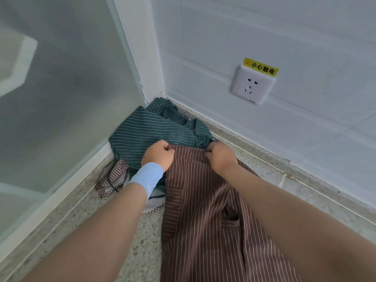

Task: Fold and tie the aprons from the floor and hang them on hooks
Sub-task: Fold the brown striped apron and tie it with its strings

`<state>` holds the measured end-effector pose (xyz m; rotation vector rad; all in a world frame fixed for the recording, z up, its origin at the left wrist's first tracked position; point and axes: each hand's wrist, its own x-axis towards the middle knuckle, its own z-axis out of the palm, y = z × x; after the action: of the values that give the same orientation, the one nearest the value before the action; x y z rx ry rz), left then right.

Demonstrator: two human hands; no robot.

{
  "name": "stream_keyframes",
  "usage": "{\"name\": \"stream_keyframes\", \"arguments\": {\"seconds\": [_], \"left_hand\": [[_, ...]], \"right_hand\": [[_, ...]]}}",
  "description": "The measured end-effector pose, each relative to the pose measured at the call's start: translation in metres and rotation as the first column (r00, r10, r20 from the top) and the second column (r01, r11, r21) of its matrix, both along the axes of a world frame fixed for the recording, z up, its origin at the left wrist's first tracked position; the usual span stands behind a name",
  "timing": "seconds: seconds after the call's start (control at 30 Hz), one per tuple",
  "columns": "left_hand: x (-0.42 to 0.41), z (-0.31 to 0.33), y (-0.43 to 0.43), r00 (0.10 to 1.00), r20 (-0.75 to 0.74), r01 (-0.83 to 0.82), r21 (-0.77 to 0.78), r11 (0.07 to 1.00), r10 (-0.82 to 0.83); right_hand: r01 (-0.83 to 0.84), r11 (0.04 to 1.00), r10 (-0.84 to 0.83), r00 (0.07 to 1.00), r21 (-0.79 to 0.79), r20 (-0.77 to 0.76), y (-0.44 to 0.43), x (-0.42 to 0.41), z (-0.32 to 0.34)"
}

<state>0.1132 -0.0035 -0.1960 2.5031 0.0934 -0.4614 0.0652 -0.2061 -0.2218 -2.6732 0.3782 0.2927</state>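
A brown apron with thin white stripes lies spread on the speckled floor, running from the corner toward me. My left hand, with a light blue wristband, pinches its far edge on the left. My right hand pinches the same edge on the right. Behind them a green striped apron lies crumpled in the corner. A brown checked apron is bunched on the floor to the left, partly under my left arm.
A frosted glass panel with a white frame closes the left side. A white wall on the right carries a power socket with a yellow warning label. Speckled floor stretches toward me on the left.
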Motion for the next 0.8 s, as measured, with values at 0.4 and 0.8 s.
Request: {"name": "stream_keyframes", "arguments": {"seconds": [0.4,0.8], "left_hand": [[-0.096,-0.046,0.024,0.875,0.248,0.385,0.163,0.908,-0.415],[-0.268,-0.040,0.057,0.930,0.335,0.134,0.066,0.989,-0.148]], "right_hand": [[-0.386,0.921,0.386,0.922,-0.048,-0.019,0.023,-0.104,-0.014],[0.069,0.997,-0.077,0.955,-0.039,-0.286,0.051,-0.268,0.005]]}}
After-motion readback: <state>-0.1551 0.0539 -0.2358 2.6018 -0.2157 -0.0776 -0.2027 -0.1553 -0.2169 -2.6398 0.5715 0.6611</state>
